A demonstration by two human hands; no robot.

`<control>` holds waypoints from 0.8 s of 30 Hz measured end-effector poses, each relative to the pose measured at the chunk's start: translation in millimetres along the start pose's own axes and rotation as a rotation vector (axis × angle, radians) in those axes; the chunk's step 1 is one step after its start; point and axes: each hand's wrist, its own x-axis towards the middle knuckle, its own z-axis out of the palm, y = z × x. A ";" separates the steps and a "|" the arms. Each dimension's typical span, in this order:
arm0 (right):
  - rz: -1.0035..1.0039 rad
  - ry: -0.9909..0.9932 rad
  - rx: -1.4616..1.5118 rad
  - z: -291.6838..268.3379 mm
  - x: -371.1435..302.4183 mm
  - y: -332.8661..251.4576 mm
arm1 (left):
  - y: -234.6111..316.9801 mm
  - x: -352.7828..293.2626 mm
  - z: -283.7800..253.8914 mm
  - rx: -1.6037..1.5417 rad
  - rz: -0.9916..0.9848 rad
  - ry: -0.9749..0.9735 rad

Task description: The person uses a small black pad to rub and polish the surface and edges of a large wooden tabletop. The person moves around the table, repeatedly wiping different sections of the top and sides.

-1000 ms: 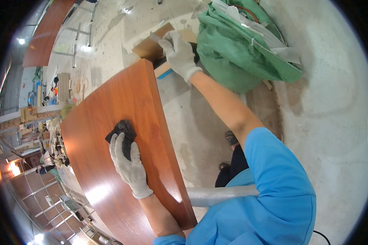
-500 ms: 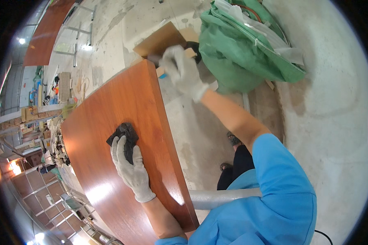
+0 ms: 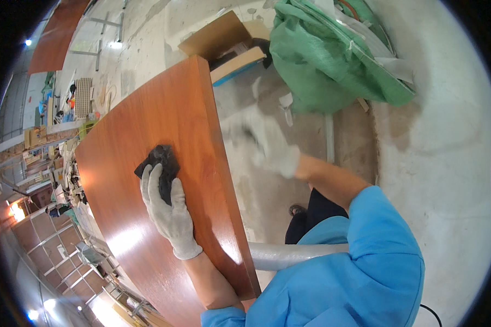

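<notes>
My left hand (image 3: pixel 169 210), in a pale work glove, rests on a large reddish-brown wooden board (image 3: pixel 147 103). Its fingers close over a crumpled black cloth (image 3: pixel 161 162), pressed flat to the glossy surface. My right hand (image 3: pixel 270 144), gloved too, hovers off the board's right-hand edge, above the floor. It is smeared by motion, so its fingers and anything in them cannot be made out.
An open cardboard box (image 3: pixel 218 35) stands past the board's far corner. Beside it sits a big green woven sack (image 3: pixel 311 60) with white sheeting. A grey padded tube (image 3: pixel 289 255) lies between my body and the board. Workshop clutter (image 3: pixel 82 109) fills the left.
My right hand has come back from near the cardboard box toward me, beside the board. My left hand and the black cloth stay together on the board; the whole view has shifted slightly.
</notes>
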 end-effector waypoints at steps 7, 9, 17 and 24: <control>-0.471 -0.353 -0.046 12.8 -13.1 -68.1 | -2.7 1.0 1.2 0.013 0.030 -0.001; -0.158 -0.180 -0.252 4.6 21.6 -53.0 | -4.1 1.1 0.5 0.019 0.031 -0.003; -0.305 -0.496 -0.357 -1.1 -24.5 -61.6 | -3.7 0.8 1.1 -0.035 -0.014 0.006; -0.156 -0.023 -0.454 1.6 38.4 -22.2 | -1.7 2.2 0.5 0.024 0.010 0.000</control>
